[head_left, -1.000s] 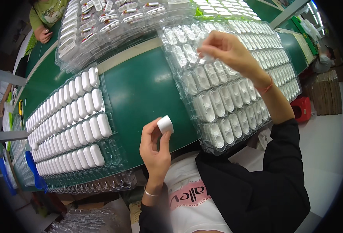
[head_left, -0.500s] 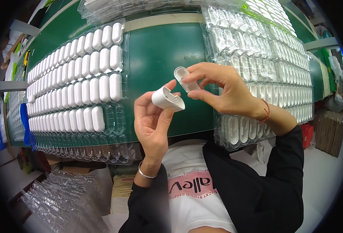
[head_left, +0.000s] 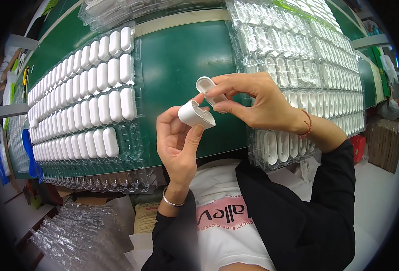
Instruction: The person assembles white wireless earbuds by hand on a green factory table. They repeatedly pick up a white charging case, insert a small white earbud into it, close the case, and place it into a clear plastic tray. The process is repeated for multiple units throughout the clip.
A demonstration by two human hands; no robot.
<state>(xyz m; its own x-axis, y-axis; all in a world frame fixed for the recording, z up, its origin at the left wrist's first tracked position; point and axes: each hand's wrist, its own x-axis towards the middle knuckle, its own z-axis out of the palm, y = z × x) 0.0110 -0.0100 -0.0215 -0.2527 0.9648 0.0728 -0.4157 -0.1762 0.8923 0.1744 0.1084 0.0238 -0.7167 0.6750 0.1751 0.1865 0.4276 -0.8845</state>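
Observation:
My left hand [head_left: 177, 147] is closed round a white hollow plastic case body [head_left: 193, 114], thumb on its front, with its open rim tilted to the right. In the fingers of my right hand [head_left: 249, 97] is a shallow white oval lid [head_left: 205, 84], its hollow side showing. The lid is just above and right of the case body, and the left fingertips come close to its lower edge. Whether the two parts touch is hard to see. Both hands are over the green table [head_left: 186, 54].
On the left, a clear tray [head_left: 129, 140] holds rows of closed white cases [head_left: 86, 108]. To the right, stacked clear trays hold open white lids [head_left: 305, 103]. More clear trays [head_left: 104, 11] lie at the far edge. Plastic trays [head_left: 79, 235] are piled below left.
The lid in my right hand has moved slightly left and closer to the case body. My left hand has barely moved and keeps its hold.

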